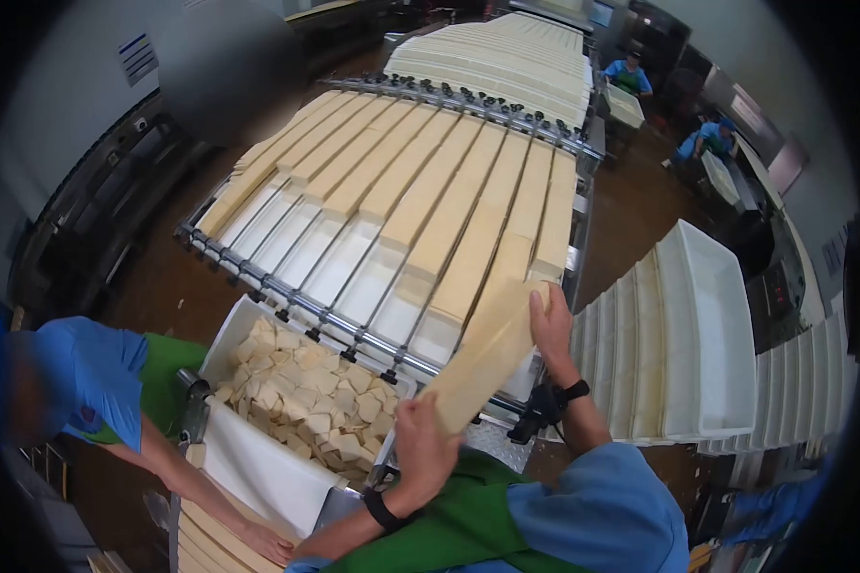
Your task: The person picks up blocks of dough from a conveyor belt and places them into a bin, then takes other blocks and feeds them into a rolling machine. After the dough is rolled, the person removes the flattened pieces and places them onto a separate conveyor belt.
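My left hand is closed around the near end of a long, pale-yellow block, which looks like a stack of dough sheets. My right hand grips the same block at its far end, thumb on top. It slants over the front right corner of the conveyor. Behind it, several similar long blocks lie side by side in lanes on the white belt. Thin metal rods separate these lanes.
A white bin of pale offcuts stands below the conveyor's front metal bar. At left, a co-worker's arm reaches over more pale strips. Stacked white crates stand to the right. Two people work farther back.
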A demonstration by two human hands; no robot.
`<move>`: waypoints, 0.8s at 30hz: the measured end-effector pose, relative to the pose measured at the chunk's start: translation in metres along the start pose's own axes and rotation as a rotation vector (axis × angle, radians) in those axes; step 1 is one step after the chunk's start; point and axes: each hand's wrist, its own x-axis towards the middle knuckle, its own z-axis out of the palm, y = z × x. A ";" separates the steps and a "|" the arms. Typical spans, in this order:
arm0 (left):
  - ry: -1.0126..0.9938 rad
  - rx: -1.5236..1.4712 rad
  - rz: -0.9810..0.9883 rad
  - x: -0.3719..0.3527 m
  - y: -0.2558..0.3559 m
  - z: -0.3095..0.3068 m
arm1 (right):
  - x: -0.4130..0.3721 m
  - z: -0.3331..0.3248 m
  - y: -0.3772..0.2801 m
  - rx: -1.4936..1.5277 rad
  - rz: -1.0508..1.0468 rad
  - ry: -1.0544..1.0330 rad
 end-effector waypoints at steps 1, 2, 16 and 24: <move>-0.080 -0.065 -0.002 -0.002 0.003 0.011 | 0.003 -0.004 0.021 -0.026 0.032 -0.060; -0.161 -0.128 -0.006 -0.004 0.005 0.019 | 0.006 -0.008 0.029 -0.059 0.058 -0.118; -0.509 -0.406 -0.041 0.021 0.020 0.059 | 0.046 -0.001 0.064 -0.664 -0.106 -0.611; -0.493 -0.431 -0.084 0.027 0.020 0.071 | 0.045 -0.005 0.059 -0.790 -0.195 -0.502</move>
